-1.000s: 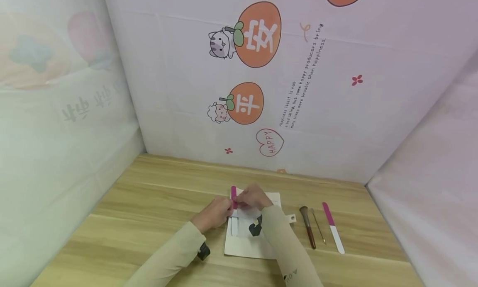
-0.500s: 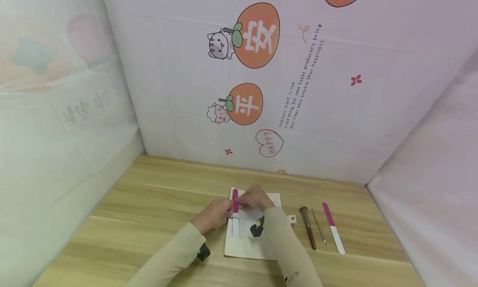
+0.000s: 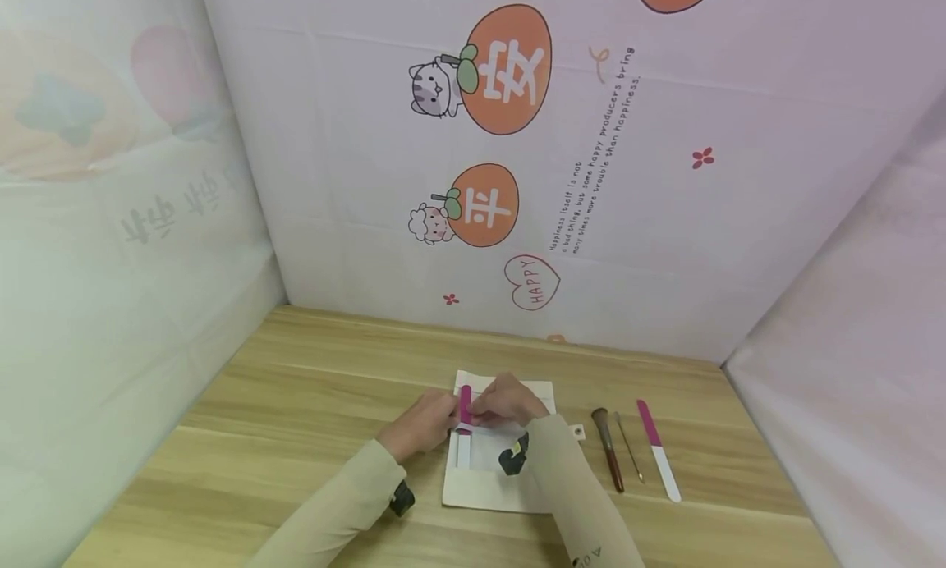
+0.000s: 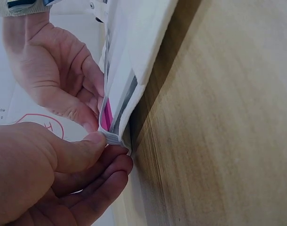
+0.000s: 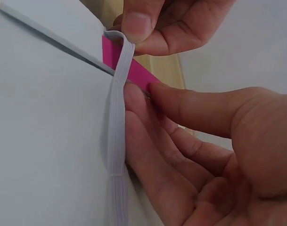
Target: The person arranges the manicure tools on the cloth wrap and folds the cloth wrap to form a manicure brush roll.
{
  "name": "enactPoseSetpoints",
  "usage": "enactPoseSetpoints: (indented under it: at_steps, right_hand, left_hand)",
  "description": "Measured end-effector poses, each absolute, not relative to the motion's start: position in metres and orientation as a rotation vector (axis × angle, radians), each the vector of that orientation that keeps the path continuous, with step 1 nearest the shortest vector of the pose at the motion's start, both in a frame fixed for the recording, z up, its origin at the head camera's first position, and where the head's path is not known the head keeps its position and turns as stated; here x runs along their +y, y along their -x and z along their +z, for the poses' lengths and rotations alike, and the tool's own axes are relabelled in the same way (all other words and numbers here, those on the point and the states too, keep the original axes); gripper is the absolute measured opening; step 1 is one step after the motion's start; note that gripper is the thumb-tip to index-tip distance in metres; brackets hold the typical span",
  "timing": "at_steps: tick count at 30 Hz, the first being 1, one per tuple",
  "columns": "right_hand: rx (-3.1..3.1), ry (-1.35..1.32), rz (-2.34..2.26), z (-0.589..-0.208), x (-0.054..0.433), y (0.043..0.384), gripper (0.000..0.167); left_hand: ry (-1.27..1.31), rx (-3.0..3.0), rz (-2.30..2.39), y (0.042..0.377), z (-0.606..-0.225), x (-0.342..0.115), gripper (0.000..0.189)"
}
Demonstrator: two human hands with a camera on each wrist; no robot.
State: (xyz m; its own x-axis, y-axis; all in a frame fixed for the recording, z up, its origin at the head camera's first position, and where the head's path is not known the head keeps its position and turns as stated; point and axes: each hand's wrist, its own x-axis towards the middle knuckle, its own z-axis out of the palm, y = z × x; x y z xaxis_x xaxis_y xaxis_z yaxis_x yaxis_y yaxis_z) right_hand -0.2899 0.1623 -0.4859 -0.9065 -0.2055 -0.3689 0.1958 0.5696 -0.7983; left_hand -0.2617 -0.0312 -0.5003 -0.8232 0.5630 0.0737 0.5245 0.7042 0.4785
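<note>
A cream fabric pouch (image 3: 491, 494) lies opened flat on the table. Across it runs a white elastic band (image 5: 116, 136), whose left end my left hand (image 3: 423, 424) pinches and lifts between thumb and finger. A nail file (image 3: 466, 400), half pink and half white, passes lengthwise under the lifted band. My right hand (image 3: 508, 400) pinches its pink part, thumb on top, as the right wrist view shows. Just below the band in the head view, a short piece of pink shows above the white end, which lies along the pouch's left side.
Right of the pouch lie a brush (image 3: 608, 449) with a dark red handle, a thin metal tool (image 3: 630, 446) and a second pink-and-white nail file (image 3: 659, 451). A snap tab (image 3: 578, 432) sticks out from the pouch's right edge. Printed cloth walls (image 3: 332, 182) enclose the table.
The nail file has slid toward the person under the band, and some of its pink now shows below it. My right hand moved down with it; the left stays at the band.
</note>
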Motion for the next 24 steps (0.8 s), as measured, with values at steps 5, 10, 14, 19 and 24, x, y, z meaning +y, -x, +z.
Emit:
enactPoseSetpoints:
  at_steps: [5,10,14,19,24]
  right_hand:
    - [2.372,-0.037,-1.275,-0.487,0.162,0.293,0.013]
    - [2.425,-0.072,-1.272,-0.489,0.159,0.298,0.015]
    - [2.421,-0.095,-1.329,-0.491,0.158,0.3,0.012]
    - [2.433,-0.081,-1.31,-0.49,0.16,0.298,0.011]
    - [2.426,-0.071,-1.282,-0.485,0.161,0.295,0.01]
  left_hand:
    - [-0.92,2.834,0.754,0.261,-0.502,-0.031,0.02]
    - [-0.934,2.844,0.756,0.262,-0.503,-0.031,0.022]
    - [-0.927,2.841,0.758,0.263,-0.504,-0.031,0.022]
    - [-0.936,2.849,0.746,0.264,-0.504,-0.031,0.021]
    - [-0.936,2.859,0.736,0.264,-0.504,-0.032,0.021]
